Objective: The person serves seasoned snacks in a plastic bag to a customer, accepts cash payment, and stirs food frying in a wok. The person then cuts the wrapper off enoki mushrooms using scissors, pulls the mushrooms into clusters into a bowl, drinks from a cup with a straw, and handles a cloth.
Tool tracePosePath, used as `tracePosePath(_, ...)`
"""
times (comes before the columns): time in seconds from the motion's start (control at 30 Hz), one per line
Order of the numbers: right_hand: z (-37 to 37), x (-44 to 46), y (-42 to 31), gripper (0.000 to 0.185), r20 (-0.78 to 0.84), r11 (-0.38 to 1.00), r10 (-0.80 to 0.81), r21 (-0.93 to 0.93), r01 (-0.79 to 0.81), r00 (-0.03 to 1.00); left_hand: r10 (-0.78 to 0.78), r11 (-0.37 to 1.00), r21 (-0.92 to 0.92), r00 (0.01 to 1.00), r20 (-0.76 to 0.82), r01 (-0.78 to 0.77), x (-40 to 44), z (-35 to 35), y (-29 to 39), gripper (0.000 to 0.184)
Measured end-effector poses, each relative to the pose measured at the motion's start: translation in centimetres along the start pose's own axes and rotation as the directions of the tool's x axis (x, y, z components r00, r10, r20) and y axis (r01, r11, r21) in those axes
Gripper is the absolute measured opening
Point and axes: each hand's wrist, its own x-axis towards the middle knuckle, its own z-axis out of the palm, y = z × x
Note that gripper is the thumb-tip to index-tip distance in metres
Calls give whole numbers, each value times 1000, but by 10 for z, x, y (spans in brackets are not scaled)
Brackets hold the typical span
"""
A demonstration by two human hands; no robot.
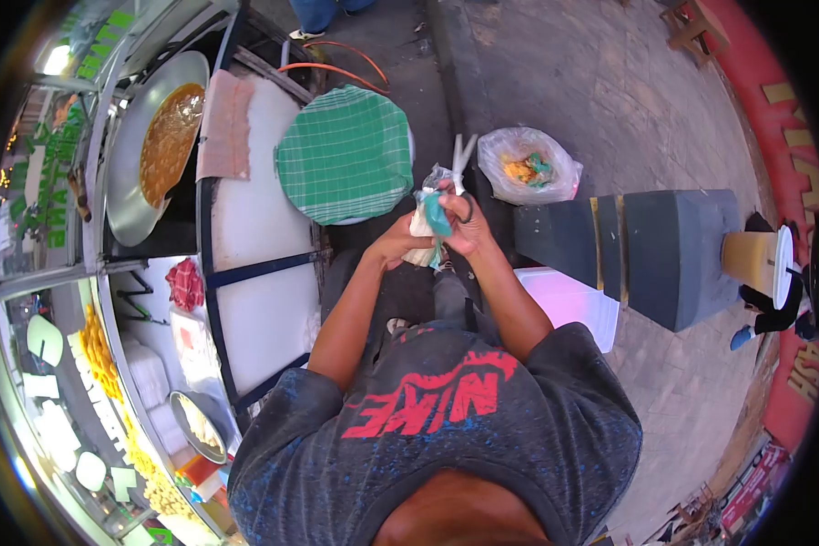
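Note:
Both of my hands meet in front of my chest around a small plastic packet (420, 238) with whitish contents and a teal piece (436, 215) on top. My left hand (400, 242) is wrapped round the packet's lower part. My right hand (466, 225) pinches the teal piece, and scissors (463, 162) with pale blades pointing away from me hang on its fingers. Clear plastic sticks up at the packet's top. What the packet contains is too small to tell.
At left, a cart holds a large pan (127, 182) of brown food and a pink cloth (225, 126). A green checked cloth (345, 155) covers a round container. A plastic bag (555, 173), dark block (673, 259) and translucent box (578, 305) stand at right.

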Motion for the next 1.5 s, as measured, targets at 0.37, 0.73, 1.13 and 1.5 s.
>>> tracePosePath(0.37,-39,-3,5,47,-102,534,-542,-808,249,834,302,952,181,863,-405,-249,82,11,-21,47)
tracePosePath(0.73,-77,34,-19,34,-213,920,-195,-377,103,957,-182,977,-128,979,-97,169,96,-50,-31,53)
tracePosePath(1.13,-94,62,-62,40,12,979,139,-152,-135,990,-136,988,66,988,-70,140,136,-45,-6,78)
tracePosePath(1.5,-192,106,-159,33,-342,578,-226,-801,-157,912,-377,913,170,926,10,370,134,-102,-28,53)
